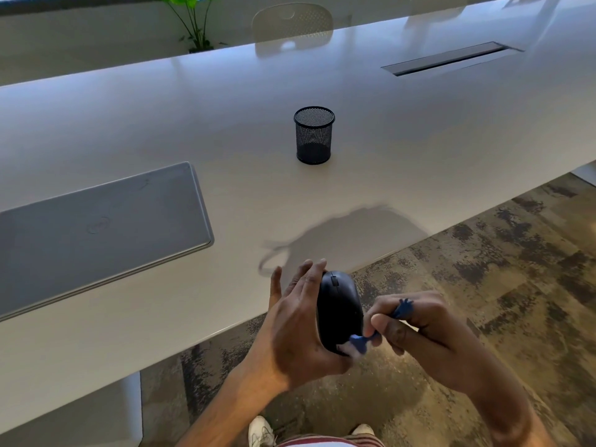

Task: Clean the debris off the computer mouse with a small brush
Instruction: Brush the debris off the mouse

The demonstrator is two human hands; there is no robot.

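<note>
While the left hand (pixel 298 321) grips the black mouse (pixel 339 309) off the desk (pixel 403 140) edge, the right hand (pixel 416 327) pinches a blue brush (pixel 362 341) — bristles touching the mouse's near end. Farther back — closed laptop (pixel 96 227), mesh pen cup (pixel 313 135).

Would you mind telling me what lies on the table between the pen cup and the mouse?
Nothing: in the head view, the table between pen cup and mouse is bare, showing only the hands' shadow.
</note>
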